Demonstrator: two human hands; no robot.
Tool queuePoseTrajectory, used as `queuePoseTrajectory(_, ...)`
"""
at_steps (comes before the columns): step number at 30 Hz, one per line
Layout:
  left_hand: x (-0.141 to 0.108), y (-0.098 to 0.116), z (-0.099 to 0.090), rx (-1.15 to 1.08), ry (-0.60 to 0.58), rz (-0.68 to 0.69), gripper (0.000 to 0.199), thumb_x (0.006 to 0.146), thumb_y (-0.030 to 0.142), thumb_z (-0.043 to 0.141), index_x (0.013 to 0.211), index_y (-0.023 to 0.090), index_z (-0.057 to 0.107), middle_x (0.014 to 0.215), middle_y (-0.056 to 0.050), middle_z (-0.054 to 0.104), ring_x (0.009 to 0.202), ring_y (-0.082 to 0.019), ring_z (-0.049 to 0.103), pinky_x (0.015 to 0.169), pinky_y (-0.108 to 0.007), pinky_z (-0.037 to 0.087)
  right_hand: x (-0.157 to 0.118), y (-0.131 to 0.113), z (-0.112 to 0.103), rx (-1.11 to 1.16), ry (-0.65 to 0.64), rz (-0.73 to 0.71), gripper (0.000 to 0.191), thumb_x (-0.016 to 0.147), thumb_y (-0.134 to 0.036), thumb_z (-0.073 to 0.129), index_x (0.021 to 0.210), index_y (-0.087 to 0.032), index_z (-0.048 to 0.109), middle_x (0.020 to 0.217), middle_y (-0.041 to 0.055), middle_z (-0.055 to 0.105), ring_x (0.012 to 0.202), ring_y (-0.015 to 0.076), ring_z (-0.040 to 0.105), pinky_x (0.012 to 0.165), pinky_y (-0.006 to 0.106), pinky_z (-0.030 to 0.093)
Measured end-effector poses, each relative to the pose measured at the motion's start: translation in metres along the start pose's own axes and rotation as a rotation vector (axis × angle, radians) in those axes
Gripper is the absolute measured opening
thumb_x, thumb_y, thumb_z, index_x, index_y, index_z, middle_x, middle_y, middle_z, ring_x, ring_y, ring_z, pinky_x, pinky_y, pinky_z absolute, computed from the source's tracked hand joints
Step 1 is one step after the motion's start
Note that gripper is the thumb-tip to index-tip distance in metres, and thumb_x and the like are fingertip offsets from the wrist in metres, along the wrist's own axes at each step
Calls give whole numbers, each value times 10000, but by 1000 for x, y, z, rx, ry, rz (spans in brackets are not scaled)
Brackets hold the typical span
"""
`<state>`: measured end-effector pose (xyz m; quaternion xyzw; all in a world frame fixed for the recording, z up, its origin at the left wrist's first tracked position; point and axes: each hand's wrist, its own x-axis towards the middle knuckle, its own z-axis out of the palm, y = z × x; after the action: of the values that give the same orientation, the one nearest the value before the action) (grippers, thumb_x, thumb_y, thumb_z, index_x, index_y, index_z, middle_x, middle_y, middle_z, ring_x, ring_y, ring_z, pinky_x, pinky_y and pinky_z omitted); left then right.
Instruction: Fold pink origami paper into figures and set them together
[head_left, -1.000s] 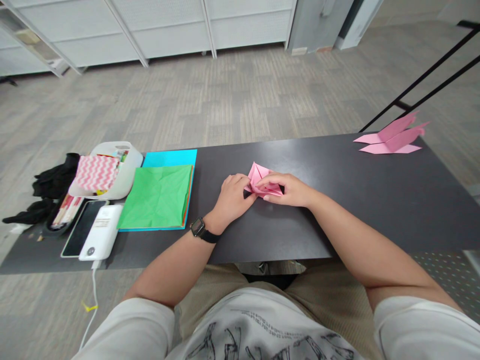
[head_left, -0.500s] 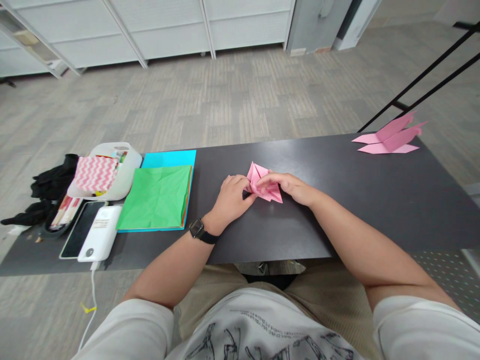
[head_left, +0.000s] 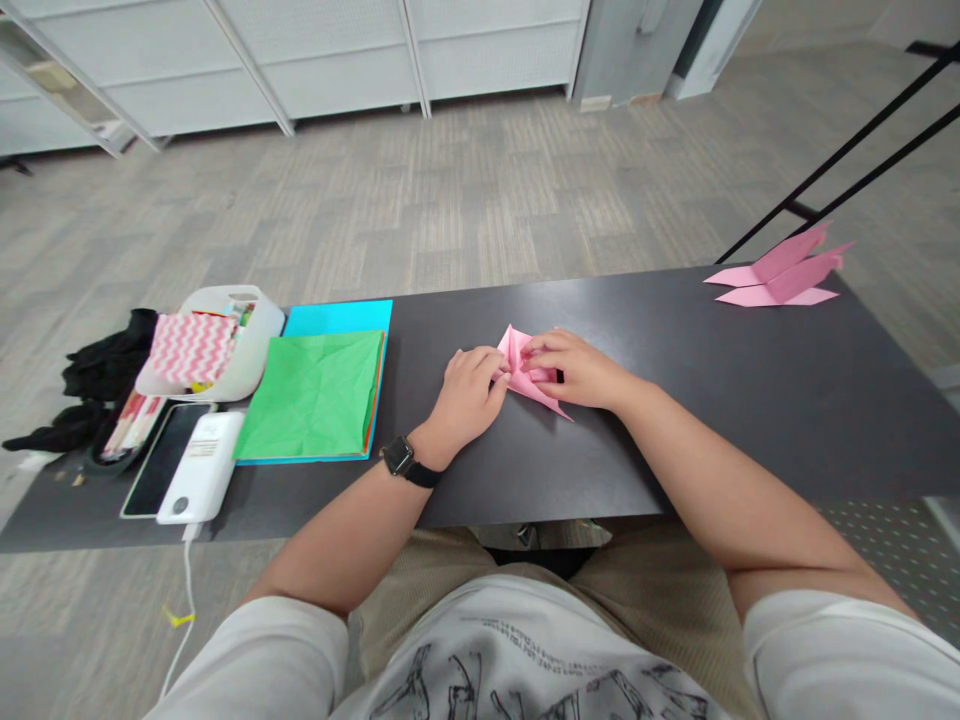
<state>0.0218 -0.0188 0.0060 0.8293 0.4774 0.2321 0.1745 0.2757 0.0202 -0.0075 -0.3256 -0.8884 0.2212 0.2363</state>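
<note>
Between my hands on the dark table lies a partly folded sheet of pink origami paper (head_left: 515, 345), its pointed corners sticking out at the top and lower right. My left hand (head_left: 472, 384), with a black watch on the wrist, pinches the paper's left edge between thumb and fingers. From the right, my right hand (head_left: 571, 368) has bent fingers closed on the paper's middle and right side, covering part of the folds. Pink folded paper figures (head_left: 784, 280) with long pointed ends stand at the table's far right.
Left of my hands lies green paper (head_left: 315, 395) on a stack with blue sheets (head_left: 341, 316). Beyond it are a white basket (head_left: 259, 345) with a pink zigzag cloth, a phone (head_left: 161, 465), a white power bank (head_left: 201, 468) with a cable, and black fabric (head_left: 112, 360).
My right fingers have curled and drawn back over the pink paper. The paper has turned slightly, its lower right corner now reaching further out. My left hand has shifted slightly right.
</note>
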Motion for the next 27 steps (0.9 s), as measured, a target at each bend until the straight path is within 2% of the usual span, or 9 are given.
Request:
queuePoseTrajectory(3, 3, 3, 3, 8, -16, -20, 204, 1076, 220, 509, 1181, 260, 679, 1413, -61, 713, 1319, -263, 639, 1268, -552, 363, 0, 1, 1, -46, -26, 6, 221, 869, -195, 694, 1051, -276, 790, 1308, 89, 713, 1207, 302, 646, 1119, 529, 480)
queuePoseTrajectory(7, 5, 3, 7, 1, -42, -37, 305, 1113, 236, 453, 1301, 281, 689, 1537, -50, 671, 1441, -263, 592, 1319, -602, 298, -1, 1, 1, -89, 10, 36, 333, 816, -175, 726, 1131, -271, 772, 1359, 113, 675, 1283, 339, 609, 1147, 548, 482)
queuePoseTrajectory(12, 4, -2, 8, 4, -45, -21, 388, 1140, 281, 420, 1452, 297, 650, 1603, -46, 627, 1486, -263, 567, 1331, -606, 294, -2, 0, 1, -101, 4, 69, 369, 851, -218, 742, 1215, -279, 763, 1415, 123, 650, 1332, 357, 591, 1193, 596, 447)
queuePoseTrajectory(18, 0, -3, 5, 28, -101, -2, 465, 1129, 264, 414, 1554, 304, 597, 1641, -42, 591, 1524, -267, 535, 1339, -613, 293, -3, -4, 3, -112, -18, 133, 392, 897, -275, 713, 1287, -299, 750, 1480, 118, 620, 1392, 359, 572, 1272, 710, 312)
queuePoseTrajectory(22, 0, -4, 5, 49, -159, -2, 494, 1134, 270, 386, 1593, 305, 567, 1644, -33, 589, 1561, -254, 499, 1360, -605, 256, -2, -10, 6, -155, -29, 168, 398, 912, -331, 695, 1305, -296, 742, 1479, 120, 621, 1426, 375, 547, 1275, 765, 270)
queuePoseTrajectory(27, 0, -6, 4, 47, -169, -2, 494, 1142, 288, 364, 1594, 290, 563, 1649, -30, 583, 1580, -238, 480, 1373, -590, 240, -1, -15, 7, -174, -35, 205, 405, 923, -377, 697, 1319, -302, 732, 1496, 118, 609, 1447, 373, 531, 1281, 777, 241)
